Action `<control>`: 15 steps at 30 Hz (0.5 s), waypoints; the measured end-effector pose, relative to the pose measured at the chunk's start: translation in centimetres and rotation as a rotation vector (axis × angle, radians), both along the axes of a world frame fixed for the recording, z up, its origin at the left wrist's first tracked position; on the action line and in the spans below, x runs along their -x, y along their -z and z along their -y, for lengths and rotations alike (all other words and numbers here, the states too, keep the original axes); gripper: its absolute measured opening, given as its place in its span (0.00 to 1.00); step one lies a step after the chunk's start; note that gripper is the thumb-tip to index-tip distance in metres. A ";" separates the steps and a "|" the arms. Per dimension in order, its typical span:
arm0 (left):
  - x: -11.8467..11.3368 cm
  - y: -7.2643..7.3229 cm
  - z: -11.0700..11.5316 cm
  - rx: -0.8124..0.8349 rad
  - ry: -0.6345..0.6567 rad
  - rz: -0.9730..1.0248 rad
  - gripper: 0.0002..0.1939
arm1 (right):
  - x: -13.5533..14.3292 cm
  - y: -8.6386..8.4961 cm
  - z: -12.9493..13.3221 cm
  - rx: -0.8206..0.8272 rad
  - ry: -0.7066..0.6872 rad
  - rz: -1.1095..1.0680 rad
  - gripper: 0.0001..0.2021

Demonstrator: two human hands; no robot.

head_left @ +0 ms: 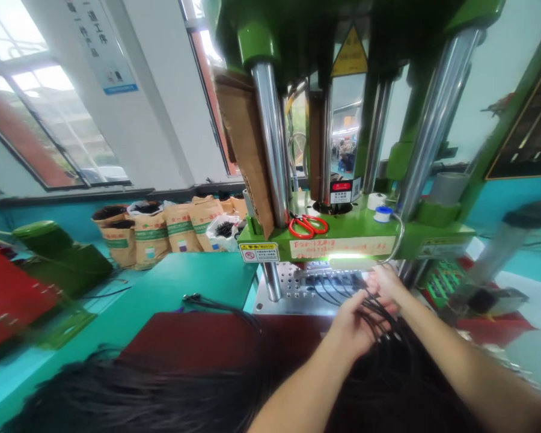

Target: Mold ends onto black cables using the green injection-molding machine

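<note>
Cables (394, 328): were clamped in left hand (359, 323), best held untangled.
Right hand (385, 285): near plate (293, 307) edge, grip couldn't be told.

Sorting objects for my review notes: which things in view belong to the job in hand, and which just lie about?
Apparently in use:
black cables, in the left hand, right hand alongside
metal plate, cables reaching over it
green machine

Apparently lying about:
red-handled scissors, on the machine
blue-rimmed spool, also on it
paper sacks, in the background
</note>
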State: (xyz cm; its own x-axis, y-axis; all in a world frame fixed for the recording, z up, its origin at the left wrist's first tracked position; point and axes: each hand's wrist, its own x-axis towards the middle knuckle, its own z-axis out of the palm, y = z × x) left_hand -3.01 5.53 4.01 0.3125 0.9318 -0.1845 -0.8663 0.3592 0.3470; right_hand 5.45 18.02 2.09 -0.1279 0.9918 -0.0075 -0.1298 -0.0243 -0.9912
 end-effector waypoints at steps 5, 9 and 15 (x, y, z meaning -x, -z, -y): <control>-0.9 -2.0 2.4 0.182 -0.120 0.136 0.13 | 0.3 -0.5 1.9 -0.013 0.011 -0.100 0.11; -0.4 -1.8 5.6 0.199 -0.080 0.186 0.16 | 0.2 -0.8 2.3 0.015 0.056 -0.134 0.10; -0.8 0.8 10.9 0.031 0.050 0.141 0.12 | 0.7 -1.1 4.1 0.007 0.048 -0.129 0.08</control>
State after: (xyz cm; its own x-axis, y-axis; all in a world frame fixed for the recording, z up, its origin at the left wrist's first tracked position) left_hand -2.22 -5.36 3.24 0.3830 0.9091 -0.1637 -0.8865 0.4116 0.2115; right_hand 4.78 13.94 3.21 -0.0807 0.9967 -0.0012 -0.2576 -0.0220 -0.9660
